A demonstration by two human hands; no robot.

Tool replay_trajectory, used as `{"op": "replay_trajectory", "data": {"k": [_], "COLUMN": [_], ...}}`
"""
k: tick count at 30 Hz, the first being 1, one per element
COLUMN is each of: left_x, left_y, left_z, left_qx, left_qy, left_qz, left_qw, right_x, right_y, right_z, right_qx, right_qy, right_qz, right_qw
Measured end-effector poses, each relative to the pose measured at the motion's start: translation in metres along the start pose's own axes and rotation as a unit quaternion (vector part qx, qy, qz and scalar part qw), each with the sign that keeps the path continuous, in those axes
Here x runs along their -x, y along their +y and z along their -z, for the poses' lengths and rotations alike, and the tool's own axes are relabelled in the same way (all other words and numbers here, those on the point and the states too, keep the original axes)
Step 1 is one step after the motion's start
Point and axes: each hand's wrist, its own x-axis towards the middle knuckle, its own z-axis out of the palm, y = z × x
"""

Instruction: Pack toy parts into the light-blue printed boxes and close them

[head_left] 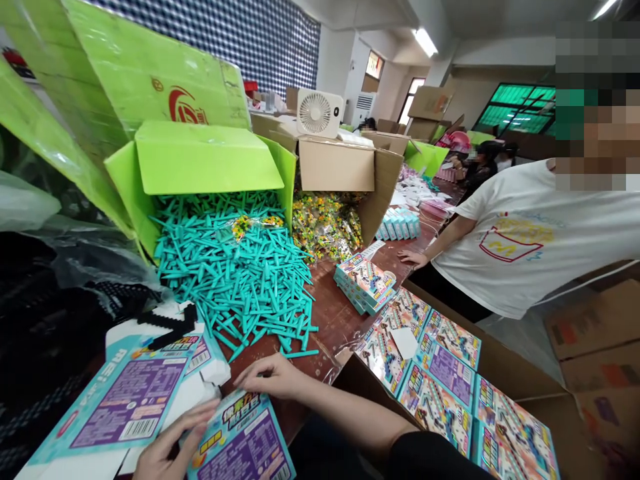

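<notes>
A teal and purple printed cardboard box [245,440] stands low in front of me, its barcode side facing up. My left hand [175,443] grips its left edge, fingers along the side. My right hand [275,377] is curled at its top end, fingertips pressed on the upper edge; what lies under them is partly hidden. To the left, more flat box blanks [135,387] of the same print lie stacked, with a black pixel-shaped plastic piece [173,323] on top. Beyond my hands spreads a heap of teal plastic sticks [240,280] spilling out of a green carton [210,160].
A brown carton [337,167] spills small bagged colourful pieces [325,227]; a white fan [320,113] sits on it. Finished-looking boxes [367,277] are stacked on the table. An open carton at right holds rows of packed boxes [440,407]. A person [540,233] stands beyond it.
</notes>
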Motion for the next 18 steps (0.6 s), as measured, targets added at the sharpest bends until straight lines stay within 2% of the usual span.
{"op": "replay_trajectory", "data": {"k": [4,9,12,15,18], "left_x": [-0.012,-0.028,-0.019,-0.002,0.011], "left_y": [-0.007,-0.013,-0.019,-0.029,-0.035], "left_z": [0.012,0.007,0.005,0.006,0.006], "left_qx": [0.021,0.068,0.036,-0.035,-0.046], "left_qy": [-0.021,-0.012,-0.011,0.010,0.009], "left_qz": [0.069,0.115,0.045,-0.052,-0.054], "left_qw": [0.997,0.991,0.998,0.998,0.997], "right_x": [-0.003,-0.007,0.001,0.014,0.022], "right_y": [0.000,0.014,0.017,0.015,0.014], "right_z": [0.006,0.003,0.000,-0.004,-0.008], "right_qx": [0.065,0.051,0.032,0.042,0.057], "right_qy": [-0.049,0.026,0.028,0.017,-0.014], "right_qz": [-0.073,-0.117,-0.107,-0.045,0.041], "right_qw": [0.994,0.992,0.993,0.998,0.997]}}
